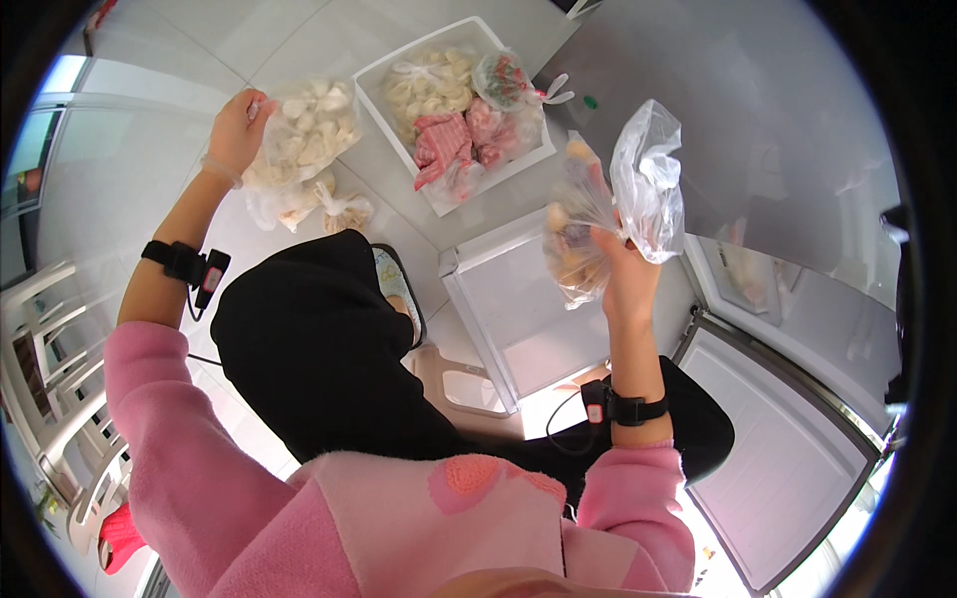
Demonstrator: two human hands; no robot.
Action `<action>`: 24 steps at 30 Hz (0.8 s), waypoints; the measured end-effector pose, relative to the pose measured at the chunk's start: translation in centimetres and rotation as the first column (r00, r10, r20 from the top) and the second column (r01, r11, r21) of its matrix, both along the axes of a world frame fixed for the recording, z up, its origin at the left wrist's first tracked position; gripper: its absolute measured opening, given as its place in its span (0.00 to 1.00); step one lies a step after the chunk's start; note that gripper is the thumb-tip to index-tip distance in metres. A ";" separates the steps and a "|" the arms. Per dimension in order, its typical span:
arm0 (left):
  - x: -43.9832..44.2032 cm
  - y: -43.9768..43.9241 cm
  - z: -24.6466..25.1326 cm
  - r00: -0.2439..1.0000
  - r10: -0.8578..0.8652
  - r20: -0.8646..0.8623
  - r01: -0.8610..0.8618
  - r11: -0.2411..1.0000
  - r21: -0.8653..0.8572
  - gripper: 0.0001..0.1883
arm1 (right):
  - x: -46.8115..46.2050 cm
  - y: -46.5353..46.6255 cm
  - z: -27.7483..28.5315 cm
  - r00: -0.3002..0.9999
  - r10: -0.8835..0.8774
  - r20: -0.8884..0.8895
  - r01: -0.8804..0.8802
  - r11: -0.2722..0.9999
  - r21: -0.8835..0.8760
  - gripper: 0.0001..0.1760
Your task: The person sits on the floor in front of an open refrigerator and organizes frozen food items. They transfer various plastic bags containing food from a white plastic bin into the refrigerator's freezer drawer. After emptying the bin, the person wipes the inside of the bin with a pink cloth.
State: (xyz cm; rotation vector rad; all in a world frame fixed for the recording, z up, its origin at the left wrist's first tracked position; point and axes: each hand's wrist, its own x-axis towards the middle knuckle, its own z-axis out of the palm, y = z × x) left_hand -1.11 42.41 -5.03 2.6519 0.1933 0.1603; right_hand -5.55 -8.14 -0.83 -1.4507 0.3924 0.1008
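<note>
My left hand (243,128) grips the gathered top of a clear plastic bag of pale dumplings (310,131), at the upper left. Smaller knotted bags of food (345,209) lie on the floor just below it. My right hand (629,261) is closed around the neck of a clear plastic bag of mixed yellow and dark food (579,224); the bag's loose top puffs out above the fist. Between my hands, farther off, a white bin (441,205) holds a bag of dumplings (428,82), red meat pieces (442,146) and a bag of green and red food (502,78).
An empty-looking translucent drawer (523,314) lies under my right forearm. The open freezer door (777,441) reaches out at the lower right, beside the grey refrigerator panel (748,149). A beige plastic stool (463,381) is between my legs. White chairs (60,418) are at the far left.
</note>
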 end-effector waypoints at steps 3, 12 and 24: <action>3.4 -1.0 -1.3 0.998 0.055 0.010 -0.054 0.996 -0.076 0.15 | 2.8 2.2 1.5 0.997 0.073 -0.014 -0.072 0.997 0.027 0.35; 14.1 -9.2 -7.2 0.995 0.066 -0.078 -0.078 0.984 -0.161 0.21 | 15.7 11.5 -5.6 0.972 0.223 0.071 -0.227 0.972 0.060 0.32; 15.7 -10.7 -12.9 0.951 -0.014 -0.310 -0.141 0.869 -0.474 0.22 | 13.2 15.4 -12.1 0.746 0.586 0.318 -0.029 0.505 -0.863 0.22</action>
